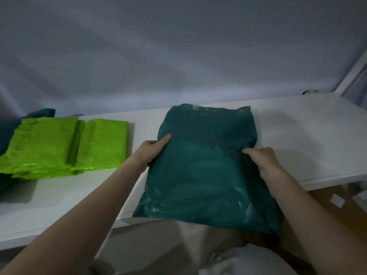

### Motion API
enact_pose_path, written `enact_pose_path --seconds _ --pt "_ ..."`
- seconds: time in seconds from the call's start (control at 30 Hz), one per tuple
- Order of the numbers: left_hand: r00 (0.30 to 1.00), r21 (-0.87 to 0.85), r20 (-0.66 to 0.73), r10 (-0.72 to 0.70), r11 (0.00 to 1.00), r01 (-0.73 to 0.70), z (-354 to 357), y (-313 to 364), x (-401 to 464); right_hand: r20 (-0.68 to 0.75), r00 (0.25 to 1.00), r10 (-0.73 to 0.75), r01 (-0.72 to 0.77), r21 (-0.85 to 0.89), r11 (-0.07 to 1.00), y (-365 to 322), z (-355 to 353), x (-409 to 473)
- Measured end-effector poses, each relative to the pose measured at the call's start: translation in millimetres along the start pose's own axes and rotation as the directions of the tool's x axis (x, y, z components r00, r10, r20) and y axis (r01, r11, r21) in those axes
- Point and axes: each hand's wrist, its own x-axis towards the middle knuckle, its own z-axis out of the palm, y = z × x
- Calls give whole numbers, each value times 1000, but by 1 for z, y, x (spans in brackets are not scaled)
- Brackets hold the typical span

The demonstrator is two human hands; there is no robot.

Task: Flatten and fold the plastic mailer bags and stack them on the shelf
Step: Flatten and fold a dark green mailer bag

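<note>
A dark teal plastic mailer bag [206, 167] lies on the white shelf [309, 135], its near end hanging over the front edge. My left hand [154, 150] grips the bag's left edge, thumb on top. My right hand [262, 158] pinches the bag's right edge with curled fingers. Two stacks of folded lime-green mailer bags [65, 145] lie side by side at the left of the shelf.
More dark teal plastic [8, 132] lies behind the green stacks at the far left. A grey-white wall [178, 56] rises behind the shelf. A small dark object [310, 92] sits at the back right corner. Below the shelf edge are brown cardboard [327, 203] and pale fabric.
</note>
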Motion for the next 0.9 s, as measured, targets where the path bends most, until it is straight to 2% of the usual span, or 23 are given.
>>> enact_pose_path --seconds 0.2,0.37,0.5,0.63,0.77,0.9 --pt "980 -122 -96 174 975 -185 -8 9 -9 24 999 -23 24 -25 999 -4 8 -9" --pt "934 -251 -158 321 901 -353 -18 19 -20 110 984 -143 125 157 980 -24 14 -23" --pt "912 -385 -240 334 829 -405 -32 31 -29 80 985 -152 122 297 947 -45 15 -35" --pt "861 -332 -309 403 803 -495 -45 40 -36 94 983 -157 117 337 934 -66 14 -51" --pt "757 -211 -466 458 773 -598 -58 47 -38 53 980 -192 148 449 881 -78 13 -57" --pt "661 -118 -565 493 745 -656 -72 48 -40 -68 948 -312 310 436 845 -84 10 -59"
